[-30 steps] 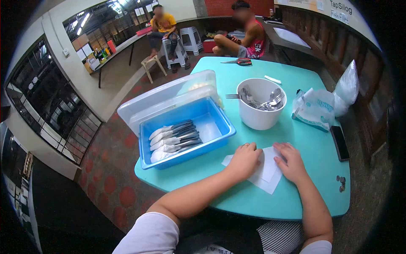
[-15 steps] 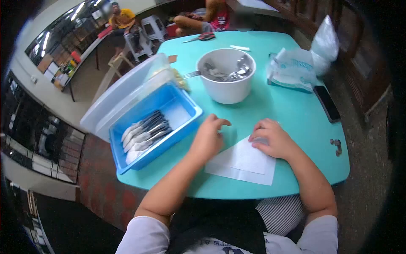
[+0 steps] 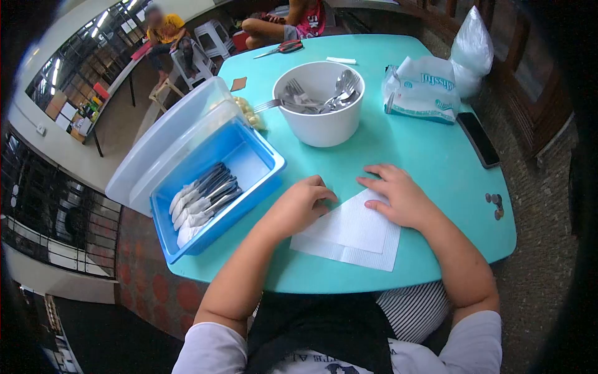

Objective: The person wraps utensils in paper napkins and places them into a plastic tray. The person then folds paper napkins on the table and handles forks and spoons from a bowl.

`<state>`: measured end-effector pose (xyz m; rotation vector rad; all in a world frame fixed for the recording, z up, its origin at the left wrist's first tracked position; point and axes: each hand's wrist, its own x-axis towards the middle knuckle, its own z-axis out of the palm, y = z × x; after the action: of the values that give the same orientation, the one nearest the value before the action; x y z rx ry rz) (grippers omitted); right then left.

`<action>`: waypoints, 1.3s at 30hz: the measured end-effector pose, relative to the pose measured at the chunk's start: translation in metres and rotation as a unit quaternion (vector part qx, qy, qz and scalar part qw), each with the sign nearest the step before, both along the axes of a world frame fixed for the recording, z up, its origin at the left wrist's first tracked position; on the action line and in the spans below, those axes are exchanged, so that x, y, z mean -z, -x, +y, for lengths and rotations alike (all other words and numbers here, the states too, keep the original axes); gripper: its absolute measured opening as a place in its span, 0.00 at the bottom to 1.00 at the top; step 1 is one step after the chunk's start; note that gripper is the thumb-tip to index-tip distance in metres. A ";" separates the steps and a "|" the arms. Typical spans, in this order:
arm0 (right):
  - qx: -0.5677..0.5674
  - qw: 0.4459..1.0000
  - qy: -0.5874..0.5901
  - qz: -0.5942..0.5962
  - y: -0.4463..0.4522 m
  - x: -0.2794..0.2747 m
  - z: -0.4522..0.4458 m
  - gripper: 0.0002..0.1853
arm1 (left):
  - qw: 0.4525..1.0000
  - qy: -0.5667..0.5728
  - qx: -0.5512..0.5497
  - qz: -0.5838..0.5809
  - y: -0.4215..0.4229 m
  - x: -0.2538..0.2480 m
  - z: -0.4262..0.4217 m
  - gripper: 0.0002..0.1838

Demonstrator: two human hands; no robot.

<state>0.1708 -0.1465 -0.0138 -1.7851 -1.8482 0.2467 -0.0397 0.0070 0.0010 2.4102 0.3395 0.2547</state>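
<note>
A white paper napkin (image 3: 349, 234), folded over into layers with a pointed top, lies on the turquoise table in front of me. My right hand (image 3: 398, 196) rests on its upper right edge, fingers spread and thumb on the paper. At the upper left edge, my left hand (image 3: 303, 204) has loosely bent fingers, with a gap between index finger and thumb and nothing visible held. Left of it, a blue tray (image 3: 265, 171) contains several napkin-wrapped cutlery bundles (image 3: 202, 202). Beyond my hands stands a white tub (image 3: 321, 128) of metal forks and spoons (image 3: 336, 93), one fork poking over its left rim.
A clear plastic lid (image 3: 162, 143) leans by the tray. Tissue pack (image 3: 420, 90), plastic bag (image 3: 471, 53), phone (image 3: 478, 140) and coins (image 3: 496, 202) are on the right. Scissors (image 3: 283, 48) lie at the far edge. Two people sit beyond the table.
My left hand has come down to the napkin's edge, its index finger now bent. My right hand's fingers have spread out. The view has shifted slightly.
</note>
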 end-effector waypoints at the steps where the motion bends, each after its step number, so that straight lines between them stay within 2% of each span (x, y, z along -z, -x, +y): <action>1: 0.012 0.999 -0.003 -0.033 0.000 0.001 0.000 0.19 | 1.000 0.005 0.004 0.001 0.000 0.000 0.000 0.13; 7: -0.031 0.996 0.080 0.028 -0.006 -0.008 -0.004 0.17 | 0.999 0.033 0.016 0.023 -0.004 0.002 0.000 0.12; 9: -0.040 0.997 0.063 0.035 -0.006 0.000 -0.007 0.16 | 0.998 0.058 0.004 0.033 -0.004 0.001 -0.001 0.10; 14: -0.038 0.997 0.055 0.034 -0.009 -0.007 -0.001 0.15 | 0.999 -0.046 0.010 0.015 -0.007 0.008 -0.002 0.04; 19: -0.027 0.998 0.049 0.037 -0.008 -0.005 -0.001 0.15 | 0.995 -0.090 -0.032 0.033 -0.012 0.011 -0.015 0.03; 22: 0.031 0.998 0.049 0.013 -0.005 -0.005 -0.004 0.15 | 0.982 -0.131 -0.111 -0.074 -0.008 0.002 -0.021 0.04; 24: 0.058 0.998 0.024 -0.026 -0.012 -0.005 -0.003 0.15 | 0.966 -0.105 -0.136 -0.195 -0.004 -0.025 -0.029 0.07; 25: 0.072 0.996 0.013 -0.045 -0.016 -0.004 -0.002 0.15 | 0.971 -0.064 -0.072 -0.218 0.004 -0.035 -0.027 0.09; 26: 0.087 0.994 -0.010 -0.059 -0.022 0.001 -0.001 0.15 | 0.988 0.050 0.033 -0.139 0.006 -0.044 -0.035 0.08; 27: 0.102 0.991 -0.032 -0.075 -0.030 0.006 0.000 0.15 | 0.975 0.163 0.137 -0.056 0.008 -0.052 -0.046 0.07; 28: 0.116 0.987 -0.054 -0.092 -0.036 0.008 0.001 0.15 | 0.933 0.270 0.237 0.028 0.010 -0.053 -0.054 0.06; 30: 0.170 0.982 -0.030 -0.073 -0.040 0.002 0.003 0.15 | 0.894 0.264 0.359 0.040 0.000 -0.031 -0.086 0.04; 32: 0.205 0.977 -0.002 -0.054 -0.041 0.000 0.002 0.15 | 0.912 0.126 0.386 0.064 -0.005 -0.018 -0.111 0.06; 34: 0.219 0.974 0.031 -0.036 -0.043 -0.001 0.003 0.15 | 0.921 0.017 0.368 -0.124 -0.013 -0.012 -0.128 0.08; 36: 0.212 0.976 0.020 -0.048 -0.037 -0.003 0.000 0.16 | 0.915 -0.014 0.366 -0.171 -0.021 -0.014 -0.127 0.08; 39: 0.165 0.986 -0.012 -0.038 -0.029 -0.002 -0.004 0.18 | 0.924 0.059 0.379 -0.014 -0.038 -0.031 -0.107 0.09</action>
<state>0.1999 -0.1502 -0.0121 -2.0713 -1.5640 0.0313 -0.0018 -0.0996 0.0319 2.2264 -0.5777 -0.0841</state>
